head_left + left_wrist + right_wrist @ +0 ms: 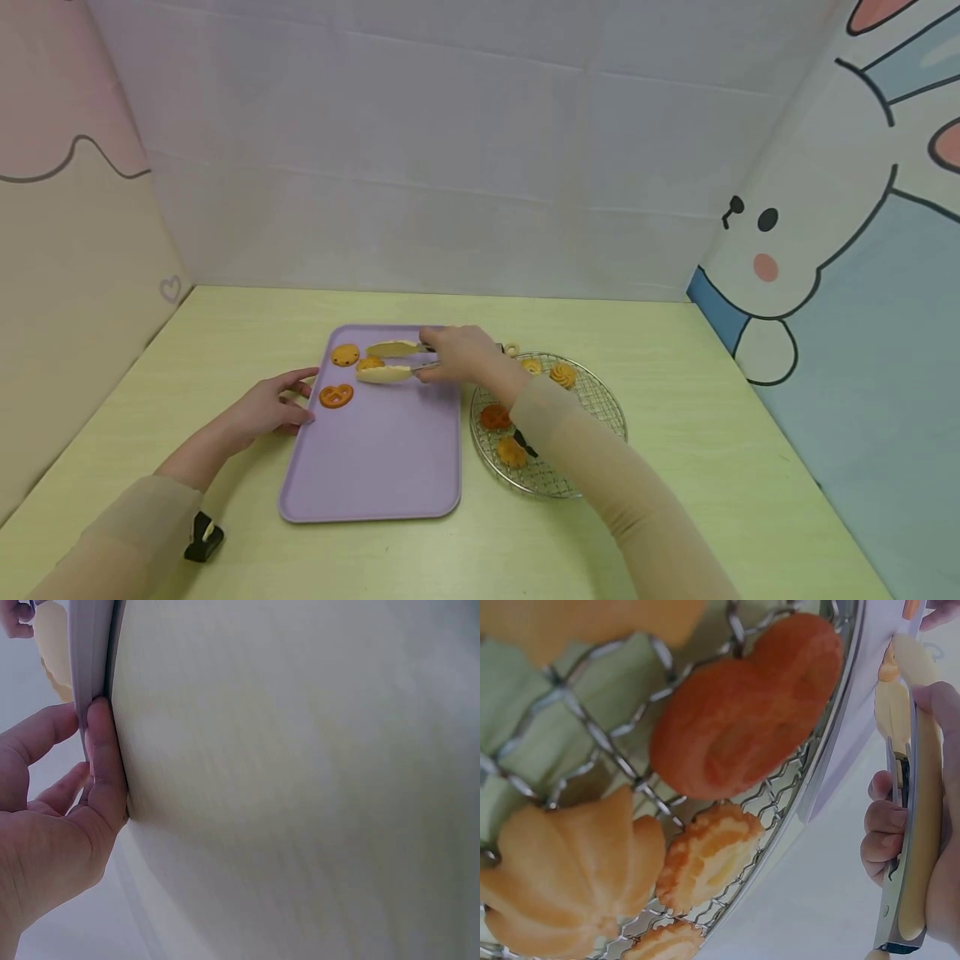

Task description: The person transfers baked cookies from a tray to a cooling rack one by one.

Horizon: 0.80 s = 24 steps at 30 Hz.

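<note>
Cream-coloured tongs point(385, 375) with metal arms straddle a golden cookie point(370, 363) on a flat, rounded-corner purple tray point(375, 467).

Head view: no text, label, brand or number was legible. Wrist views: likewise, none was legible.

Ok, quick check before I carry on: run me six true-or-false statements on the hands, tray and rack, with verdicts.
1. The right hand holds the tongs. True.
2. Only the tongs are on the tray side; no pastry lies there. False: a pretzel-shaped piece and a round cookie lie on the purple tray.
3. The left hand touches the tray's left edge. True.
4. Pastries lie on the round wire rack. True.
5. In the head view, the tray lies right of the rack. False: left.
6. The tongs' tips are over the rack. False: over the tray.
</note>
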{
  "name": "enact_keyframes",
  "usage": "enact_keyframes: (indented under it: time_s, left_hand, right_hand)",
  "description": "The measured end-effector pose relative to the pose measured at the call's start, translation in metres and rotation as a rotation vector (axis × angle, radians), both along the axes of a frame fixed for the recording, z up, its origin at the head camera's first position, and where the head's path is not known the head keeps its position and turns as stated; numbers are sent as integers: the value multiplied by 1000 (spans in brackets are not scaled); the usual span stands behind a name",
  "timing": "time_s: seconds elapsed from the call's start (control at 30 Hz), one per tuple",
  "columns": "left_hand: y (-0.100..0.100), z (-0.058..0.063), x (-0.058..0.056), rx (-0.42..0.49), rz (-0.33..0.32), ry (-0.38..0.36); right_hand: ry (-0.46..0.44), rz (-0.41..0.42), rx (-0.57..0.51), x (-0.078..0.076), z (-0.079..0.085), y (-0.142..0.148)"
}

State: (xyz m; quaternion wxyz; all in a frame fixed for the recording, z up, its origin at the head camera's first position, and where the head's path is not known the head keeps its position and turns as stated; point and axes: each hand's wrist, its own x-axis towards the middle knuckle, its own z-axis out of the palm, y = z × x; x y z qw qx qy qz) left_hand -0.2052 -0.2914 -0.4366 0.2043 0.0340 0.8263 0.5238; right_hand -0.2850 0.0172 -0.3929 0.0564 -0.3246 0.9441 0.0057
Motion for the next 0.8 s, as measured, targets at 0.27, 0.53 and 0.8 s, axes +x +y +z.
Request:
enact_keyframes:
  time_s: [0.27,0.53,0.8]
  left_hand:
    - [0,2,3,-3,5,-8]
    - [-1,4,6,-3,4,-4]
    - [-3,5,7,4,4,-2]
  right_hand:
    - [-17,-9,-6,3,0,-2]
    - [-19,-3,-2,4,1,-1]
    - [-21,-2,-18,4,9,4]
